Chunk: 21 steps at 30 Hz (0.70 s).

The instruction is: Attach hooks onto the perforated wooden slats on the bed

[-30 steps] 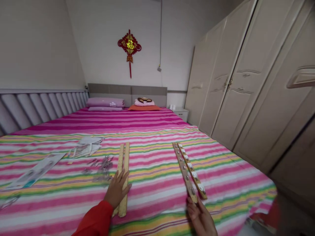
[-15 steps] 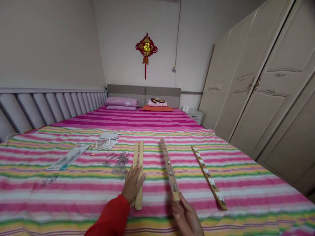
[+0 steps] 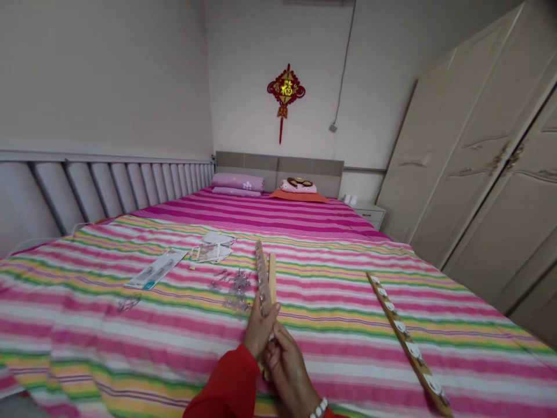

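My left hand [image 3: 260,326] is closed around the lower part of a wooden strip with clear adhesive hooks [image 3: 261,273], its far end tilted up. My right hand [image 3: 288,366], wearing a white beaded bracelet [image 3: 319,409], closes on the near end of that strip, just below the left. Behind and under it lie the bare wooden strips [image 3: 272,276] with small holes, partly hidden by the hands. A cluster of clear hooks [image 3: 238,287] lies on the bed left of my hands. Another wooden strip with round white hooks [image 3: 402,331] lies apart at the right.
Left on the striped bedspread [image 3: 174,342] are a hook package [image 3: 157,269], crumpled white packaging [image 3: 214,248] and a small clear item [image 3: 129,302]. A bed rail [image 3: 143,165] runs along the left; wardrobes [image 3: 470,162] stand at the right.
My right hand has carried the hook strip leftward over the bare strips. My left hand has left the bare strips and closed on it. The view has turned left.
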Each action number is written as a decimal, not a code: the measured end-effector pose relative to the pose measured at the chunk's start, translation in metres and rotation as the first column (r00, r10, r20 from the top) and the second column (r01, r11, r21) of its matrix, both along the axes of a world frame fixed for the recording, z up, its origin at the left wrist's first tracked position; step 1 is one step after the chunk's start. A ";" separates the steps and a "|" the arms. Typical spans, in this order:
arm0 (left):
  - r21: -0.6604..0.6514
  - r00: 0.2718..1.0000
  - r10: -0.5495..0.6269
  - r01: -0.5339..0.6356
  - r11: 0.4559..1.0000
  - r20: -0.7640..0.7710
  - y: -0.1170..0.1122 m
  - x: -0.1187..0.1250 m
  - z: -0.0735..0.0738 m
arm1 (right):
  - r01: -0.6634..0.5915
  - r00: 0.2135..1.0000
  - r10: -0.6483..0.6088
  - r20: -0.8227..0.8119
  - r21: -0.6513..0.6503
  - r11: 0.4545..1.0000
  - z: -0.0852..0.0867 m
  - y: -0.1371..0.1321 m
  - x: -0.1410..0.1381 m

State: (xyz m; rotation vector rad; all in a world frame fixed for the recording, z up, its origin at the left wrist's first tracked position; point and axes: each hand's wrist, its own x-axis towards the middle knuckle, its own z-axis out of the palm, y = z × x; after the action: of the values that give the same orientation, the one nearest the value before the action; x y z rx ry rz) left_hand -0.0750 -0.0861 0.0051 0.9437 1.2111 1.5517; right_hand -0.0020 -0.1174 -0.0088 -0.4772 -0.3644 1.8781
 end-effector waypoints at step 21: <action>-0.020 0.955 0.053 -0.049 0.999 0.293 0.060 -0.045 -0.002 | 0.045 0.991 -0.036 0.133 -0.070 0.997 0.009 0.006 -0.020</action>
State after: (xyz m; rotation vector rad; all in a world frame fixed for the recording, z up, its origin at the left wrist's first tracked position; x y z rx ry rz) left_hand -0.1204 -0.0262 0.0027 0.6490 1.0383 1.6554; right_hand -0.0216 -0.1116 0.0000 -0.6552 -0.3713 1.8303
